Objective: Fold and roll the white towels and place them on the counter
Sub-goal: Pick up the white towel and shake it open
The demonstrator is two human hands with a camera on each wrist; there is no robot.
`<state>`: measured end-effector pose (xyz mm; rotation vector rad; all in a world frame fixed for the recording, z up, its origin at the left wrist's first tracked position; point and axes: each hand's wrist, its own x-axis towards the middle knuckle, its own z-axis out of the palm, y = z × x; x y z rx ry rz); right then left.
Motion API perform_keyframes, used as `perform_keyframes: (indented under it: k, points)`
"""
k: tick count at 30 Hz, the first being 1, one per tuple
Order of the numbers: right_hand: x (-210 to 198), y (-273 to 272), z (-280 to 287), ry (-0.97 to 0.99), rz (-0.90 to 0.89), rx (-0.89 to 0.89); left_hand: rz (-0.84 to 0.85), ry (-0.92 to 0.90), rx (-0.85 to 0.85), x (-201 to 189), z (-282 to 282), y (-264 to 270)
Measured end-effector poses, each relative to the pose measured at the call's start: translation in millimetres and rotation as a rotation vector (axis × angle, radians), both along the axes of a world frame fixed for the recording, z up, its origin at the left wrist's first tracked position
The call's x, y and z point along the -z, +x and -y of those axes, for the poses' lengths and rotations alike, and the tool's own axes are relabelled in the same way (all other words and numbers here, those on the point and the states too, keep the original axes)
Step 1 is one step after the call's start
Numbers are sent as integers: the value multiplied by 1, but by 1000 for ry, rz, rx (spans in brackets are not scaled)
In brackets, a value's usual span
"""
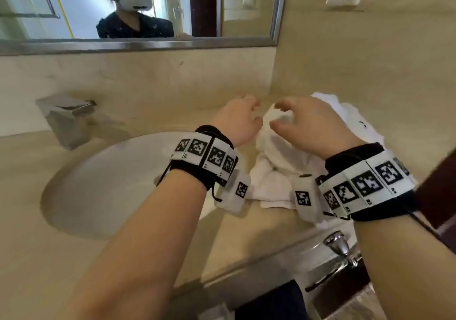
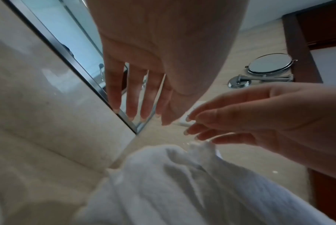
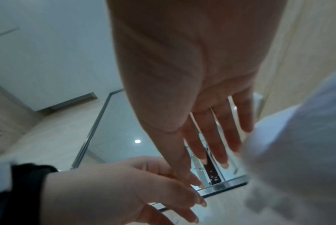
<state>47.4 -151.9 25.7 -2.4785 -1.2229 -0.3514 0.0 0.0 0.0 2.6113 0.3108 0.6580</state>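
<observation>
Left hand (image 1: 238, 119), right hand (image 1: 306, 127): fingers straight and spread, gripping nothing, hovering over crumpled white towels (image 1: 278, 171) on counter (image 1: 123, 258) beside sink (image 1: 103, 186)

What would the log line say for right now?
left hand: open, over towels | right hand: open, over towels | towels: heaped on counter, unrolled

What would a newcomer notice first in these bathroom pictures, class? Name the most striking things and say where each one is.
First, the two hands above the counter: the left hand and right hand hover with relaxed fingers over a heap of white towels, holding nothing. The heap lies to the right of the round sink, near the corner. Above the counter, the wall mirror reflects the person wearing the head camera.
</observation>
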Motion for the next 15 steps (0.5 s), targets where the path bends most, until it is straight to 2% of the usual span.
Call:
perform_keyframes:
  k: [4, 7, 11, 13, 15]
  points:
    - [1, 16, 36, 68, 117, 119, -48, -110, 132, -3, 28, 28]
    - [1, 26, 55, -83, 19, 244, -114, -130, 217, -5, 41, 49]
    - [13, 43, 68, -155, -151, 247, -230, 23, 270, -5, 55, 63]
    - [17, 50, 68, -85, -170, 215, -297, 89, 299, -5, 60, 62]
    - [16, 53, 68, 59, -189, 179, -316, 40, 340, -3, 61, 63]
